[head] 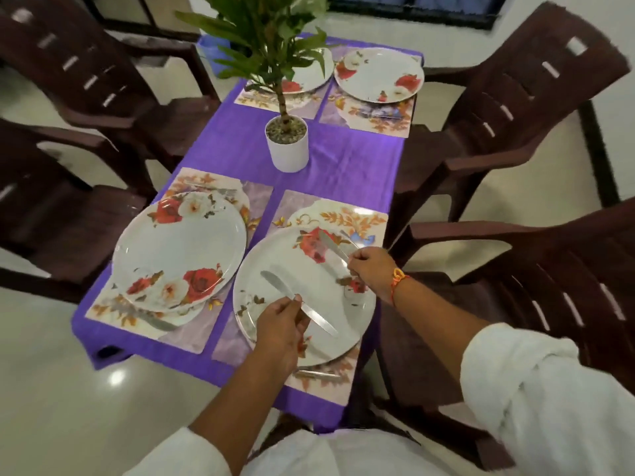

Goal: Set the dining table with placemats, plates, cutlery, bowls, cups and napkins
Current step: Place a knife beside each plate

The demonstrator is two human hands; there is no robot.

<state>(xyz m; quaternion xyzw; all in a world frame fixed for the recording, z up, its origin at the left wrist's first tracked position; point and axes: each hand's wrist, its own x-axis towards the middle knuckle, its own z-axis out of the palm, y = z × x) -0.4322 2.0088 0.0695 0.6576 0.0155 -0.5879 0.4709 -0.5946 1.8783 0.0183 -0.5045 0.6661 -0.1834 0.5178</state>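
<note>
One knife [275, 282] is pinched by the fingers [297, 299] of the left hand [281, 326] over the plate [319, 286] at seven o'clock. A second knife [330, 242] is gripped by the right hand [370, 266] at two o'clock. The plate is seated on a placemat [347, 214] on the table [343, 166]. A plant [271, 36] is held in the white pot [288, 152] at twelve.

Pale, glossy floor [51, 407] with one bright spot of reflected light [117, 376] near the closest left corner of a narrow tabletop [343, 159] draped in purple cloth. Four dark brown slatted plastic armchairs drawn close to its long sides: far left chair [68, 63], near left chair [51, 218], far right chair [515, 97], near right chair [549, 269]. Beyond the far end a dark-framed window [412, 8], a white wall [615, 97] at the right, and at mid-table a leafy green plant in a white pot [288, 149].
</note>
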